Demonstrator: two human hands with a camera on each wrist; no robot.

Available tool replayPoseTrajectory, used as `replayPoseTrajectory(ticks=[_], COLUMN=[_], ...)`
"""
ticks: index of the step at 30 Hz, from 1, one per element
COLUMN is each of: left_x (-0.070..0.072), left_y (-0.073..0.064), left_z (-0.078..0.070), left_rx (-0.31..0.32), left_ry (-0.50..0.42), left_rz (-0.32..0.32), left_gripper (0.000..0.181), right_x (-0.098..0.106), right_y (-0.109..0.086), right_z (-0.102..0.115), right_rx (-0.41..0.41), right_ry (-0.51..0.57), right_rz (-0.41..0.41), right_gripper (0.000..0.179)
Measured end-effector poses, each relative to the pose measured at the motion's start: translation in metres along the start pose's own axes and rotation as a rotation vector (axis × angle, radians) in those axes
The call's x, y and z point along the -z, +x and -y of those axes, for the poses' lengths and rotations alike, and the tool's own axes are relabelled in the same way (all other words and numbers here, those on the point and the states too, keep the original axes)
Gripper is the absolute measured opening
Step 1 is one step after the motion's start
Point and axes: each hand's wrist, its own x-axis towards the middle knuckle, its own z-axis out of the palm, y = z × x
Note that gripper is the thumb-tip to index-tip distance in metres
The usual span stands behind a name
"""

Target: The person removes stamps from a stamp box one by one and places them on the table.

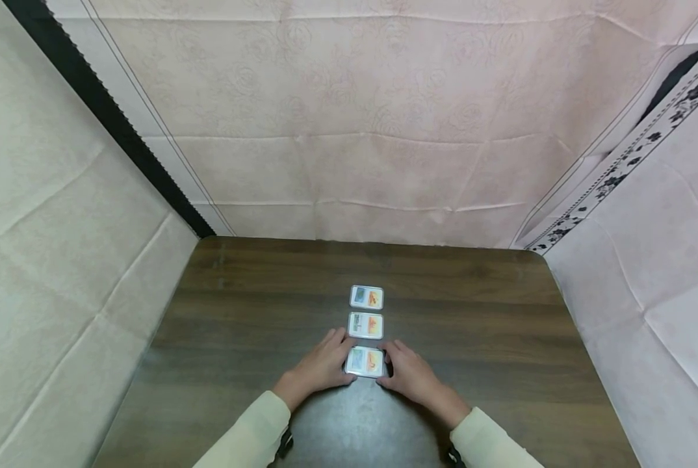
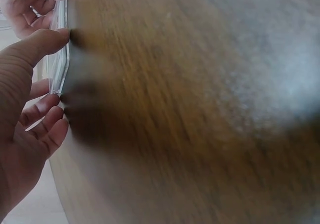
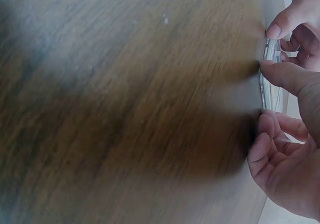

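Three flat, clear plastic card cases with blue and orange prints form a column on the wooden table. The nearest card case (image 1: pixel 364 361) lies between both hands. My left hand (image 1: pixel 324 363) grips its left end, the thumb at the near corner and the fingers along the side. At the opposite end my right hand (image 1: pixel 411 373) grips it the same way. In the left wrist view the card case (image 2: pixel 62 59) shows its clear edge under the thumb. Beyond it lie the middle card case (image 1: pixel 365 325) and the farthest card case (image 1: pixel 366 297), both untouched.
The brown wooden table (image 1: pixel 255 305) has rounded far corners. Pale cloth hangs behind it as a back curtain (image 1: pixel 349 110), with a left curtain (image 1: pixel 62 227) and a right curtain (image 1: pixel 647 260) close along the table's sides.
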Motion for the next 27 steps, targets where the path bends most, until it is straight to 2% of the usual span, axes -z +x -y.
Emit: replayPoseTrajectory(ticks=[15,27], left_x=[-0.0030,-0.0038], left_y=[0.0051,0.0062], left_z=[-0.0008,-0.0016], left_rx=[0.015,0.019], left_ry=[0.021,0.043], left_rz=[0.006,0.008], left_gripper=[0.072,0.073], right_x=[0.0014,0.0006], right_y=[-0.0009,-0.0001], right_z=[0.0001,-0.0051], right_rx=[0.006,0.058], right_ry=[0.018,0.026], right_rz=[-0.004,-0.007], right_gripper=[0.063,0.058])
